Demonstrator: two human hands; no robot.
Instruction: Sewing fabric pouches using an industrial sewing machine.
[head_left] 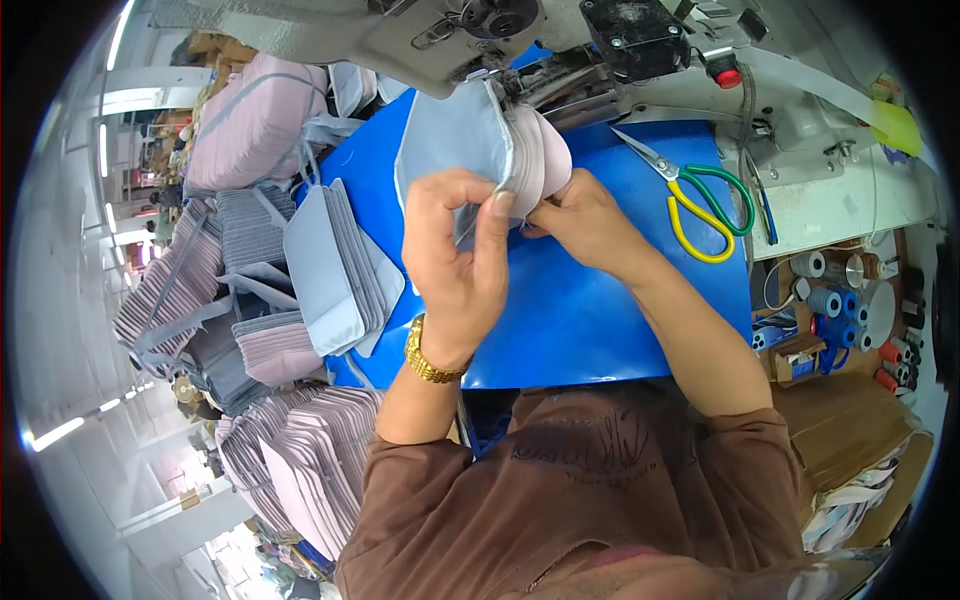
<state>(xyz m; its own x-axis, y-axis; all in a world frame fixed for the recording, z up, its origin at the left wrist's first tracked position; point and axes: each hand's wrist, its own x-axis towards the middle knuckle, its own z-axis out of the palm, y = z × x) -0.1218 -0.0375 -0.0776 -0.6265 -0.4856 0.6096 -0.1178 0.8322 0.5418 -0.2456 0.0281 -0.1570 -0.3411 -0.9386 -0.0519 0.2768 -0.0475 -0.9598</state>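
My left hand [455, 255], a gold watch on its wrist, pinches the edge of a light grey fabric piece [450, 135] between thumb and fingers. Several pale pink layers [535, 150] fan out along the right side of this piece. My right hand [590, 220] is closed at their lower corner, its fingertips partly hidden by the fabric. The upper end of the piece reaches beneath the sewing machine [490, 30]. Under both hands lies a blue work surface [560, 330].
Scissors [690, 200] with one yellow and one green handle lie right of my hands. A stack of grey panels [335, 270] sits at the left, beside tied pink and grey bundles [255, 120]. Thread spools [840, 305] and a cardboard box [840, 410] stand at the right.
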